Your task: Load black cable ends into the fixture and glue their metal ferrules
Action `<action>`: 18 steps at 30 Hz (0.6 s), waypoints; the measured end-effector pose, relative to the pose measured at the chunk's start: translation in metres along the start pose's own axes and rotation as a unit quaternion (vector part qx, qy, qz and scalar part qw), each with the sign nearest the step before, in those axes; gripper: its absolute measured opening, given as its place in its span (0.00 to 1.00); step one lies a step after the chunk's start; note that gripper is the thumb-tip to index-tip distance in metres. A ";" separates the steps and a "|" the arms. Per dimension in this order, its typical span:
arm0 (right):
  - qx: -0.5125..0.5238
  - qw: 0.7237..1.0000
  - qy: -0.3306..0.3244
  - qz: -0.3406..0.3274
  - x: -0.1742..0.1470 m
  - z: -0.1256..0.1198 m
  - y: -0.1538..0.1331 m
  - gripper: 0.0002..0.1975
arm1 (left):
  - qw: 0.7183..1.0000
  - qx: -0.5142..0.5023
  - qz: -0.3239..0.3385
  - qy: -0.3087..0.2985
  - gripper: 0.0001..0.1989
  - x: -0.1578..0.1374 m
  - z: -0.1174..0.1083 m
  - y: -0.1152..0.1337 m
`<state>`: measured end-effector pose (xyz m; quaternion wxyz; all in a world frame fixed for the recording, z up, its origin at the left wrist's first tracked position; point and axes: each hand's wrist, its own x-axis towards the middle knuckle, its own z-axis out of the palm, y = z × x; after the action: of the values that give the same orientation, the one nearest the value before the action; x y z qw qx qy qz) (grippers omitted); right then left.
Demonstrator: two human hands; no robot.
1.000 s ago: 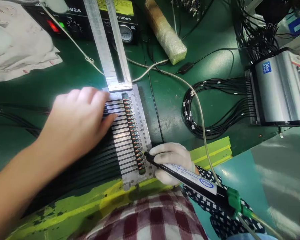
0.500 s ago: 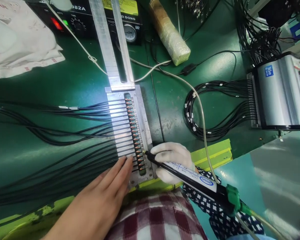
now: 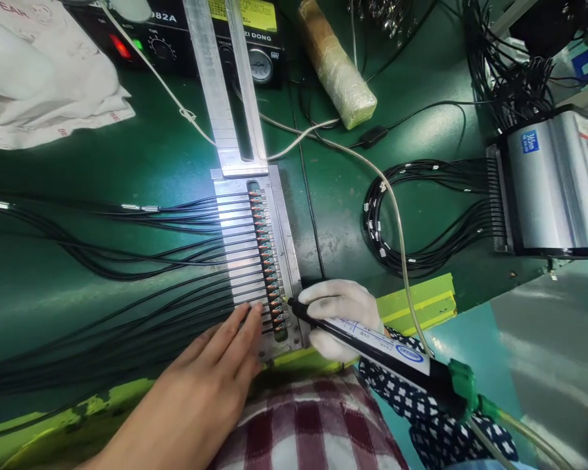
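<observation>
Silver metal plate fixture (image 3: pixel 287 241), centre of frame, on the green surface (image 3: pixel 333 235). All along its slot: row of small orange-and-green cable ends (image 3: pixel 266 254), thin black cables (image 3: pixel 176 263) running off left. Loading looks done. Right hand (image 3: pixel 342 310), white-gloved, fingers closed round a black pen-shaped dispenser with a white label (image 3: pixel 382 344); its tip sits at the row's lower part. Left hand (image 3: pixel 208 375), bare, fingers straight and close together, tips over the plate's lower left, gripping nothing visible. Most ends lie above the tip, a few below. Which ends are finished: cannot tell, too small.
</observation>
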<state>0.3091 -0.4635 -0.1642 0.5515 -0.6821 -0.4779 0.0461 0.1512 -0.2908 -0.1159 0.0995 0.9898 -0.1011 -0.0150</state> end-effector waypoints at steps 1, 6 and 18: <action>0.005 1.000 0.001 -0.001 0.000 0.000 0.000 0.06 | 1.000 0.001 -0.002 0.001 0.22 0.000 0.000 0.000; 0.005 1.000 0.006 -0.002 -0.002 0.000 0.001 0.07 | 1.000 -0.001 -0.012 0.006 0.23 0.001 0.002 0.002; 0.006 1.000 0.003 -0.002 -0.003 0.001 0.003 0.07 | 0.999 -0.029 -0.017 0.002 0.23 -0.001 0.005 0.001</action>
<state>0.3089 -0.4647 -0.1675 0.5572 -0.6780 -0.4773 0.0454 0.1494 -0.2927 -0.1204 0.1280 0.9881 -0.0831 -0.0180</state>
